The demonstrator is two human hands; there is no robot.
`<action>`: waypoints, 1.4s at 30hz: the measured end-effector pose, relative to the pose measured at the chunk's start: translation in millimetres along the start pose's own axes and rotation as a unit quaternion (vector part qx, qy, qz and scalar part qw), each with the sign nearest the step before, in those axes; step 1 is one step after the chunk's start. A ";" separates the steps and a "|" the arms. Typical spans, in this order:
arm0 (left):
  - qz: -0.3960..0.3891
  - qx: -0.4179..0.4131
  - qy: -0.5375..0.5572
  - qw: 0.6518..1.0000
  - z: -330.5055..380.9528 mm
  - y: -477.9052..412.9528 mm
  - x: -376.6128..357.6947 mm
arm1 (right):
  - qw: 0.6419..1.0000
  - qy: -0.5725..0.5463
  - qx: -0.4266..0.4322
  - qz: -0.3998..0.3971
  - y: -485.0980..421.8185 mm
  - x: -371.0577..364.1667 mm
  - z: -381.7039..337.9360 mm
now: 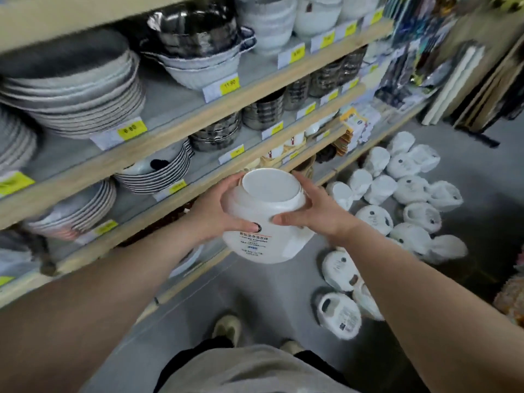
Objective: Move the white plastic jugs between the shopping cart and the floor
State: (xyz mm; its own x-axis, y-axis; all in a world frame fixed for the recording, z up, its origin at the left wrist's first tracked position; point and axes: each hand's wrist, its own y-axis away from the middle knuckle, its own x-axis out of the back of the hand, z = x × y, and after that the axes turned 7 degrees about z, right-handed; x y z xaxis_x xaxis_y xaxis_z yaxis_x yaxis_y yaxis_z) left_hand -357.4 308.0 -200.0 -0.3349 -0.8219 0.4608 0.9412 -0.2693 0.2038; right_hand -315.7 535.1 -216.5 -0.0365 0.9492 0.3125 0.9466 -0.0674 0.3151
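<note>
1. Left hand [215, 214] and right hand [314, 211] grip white jug [263, 222] from both sides, held above grey floor [278, 293]
2. Other jugs [408, 194] lying clustered on floor, right; shelves [175, 129] of stacked plates [76, 89], left

Both bare forearms reach in from the lower corners of the frame and meet at its centre. The left grip [215, 214] and right grip [314, 211] clasp a jug [255, 251] from opposite sides. The thumbs point toward each other on its near face, and the fingers curl round its far side.
</note>
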 end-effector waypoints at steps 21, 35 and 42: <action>0.537 0.158 0.146 0.816 -80.7 422.4 69.2 | 0.811 0.180 0.246 -0.500 168.4 -296.5 -121.8; 0.663 0.256 0.062 0.701 -191.0 710.3 130.5 | 0.686 0.231 0.276 -0.632 398.9 -551.6 -126.3; 0.657 0.292 0.025 0.695 -264.5 763.5 210.0 | 0.685 0.164 0.214 -0.677 426.0 -665.4 -148.5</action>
State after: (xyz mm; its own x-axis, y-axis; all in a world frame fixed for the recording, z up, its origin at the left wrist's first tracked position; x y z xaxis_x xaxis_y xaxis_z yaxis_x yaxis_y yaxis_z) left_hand 302.4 -203.1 -176.0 0.8123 -0.1865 0.5526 0.2507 0.9671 -0.0422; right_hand 64.3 -170.8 -157.1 -0.9770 -0.0716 0.2008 -0.0205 0.9692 0.2456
